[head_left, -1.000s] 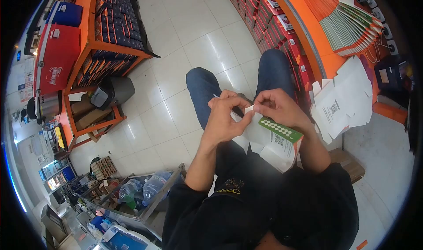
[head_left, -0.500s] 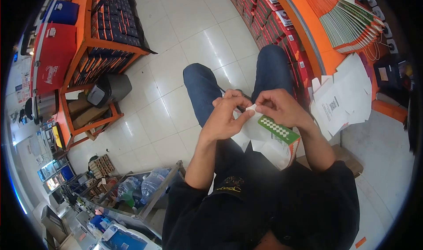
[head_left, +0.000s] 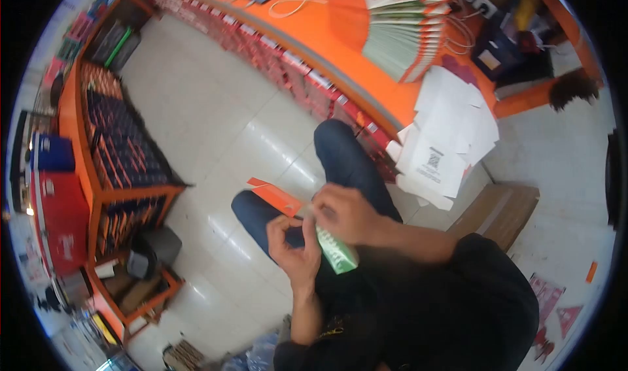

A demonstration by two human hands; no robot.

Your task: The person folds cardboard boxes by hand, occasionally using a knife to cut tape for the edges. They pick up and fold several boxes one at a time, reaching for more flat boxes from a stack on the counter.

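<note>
A printed carton piece, with an orange flap (head_left: 278, 197) to the upper left and a green-and-white patterned panel (head_left: 336, 250) below, is held over my lap. My left hand (head_left: 294, 248) grips its left side, thumb and fingers closed on it. From the right, my right hand (head_left: 343, 213) pinches the carton near the fold, slightly blurred. The two hands are close together. Parts of the carton are hidden behind the fingers.
An orange counter (head_left: 392, 95) runs along the upper right, bearing a fanned stack of cartons (head_left: 405, 41) and white flat cartons (head_left: 448, 135). Red boxes line its base. A brown cardboard box (head_left: 497, 215) lies on the floor at right; shelves (head_left: 95, 204) stand at left.
The view has turned, and the counter now sits further left. The carton has been turned, showing an orange flap pointing up and left. Both hands remain on it.
</note>
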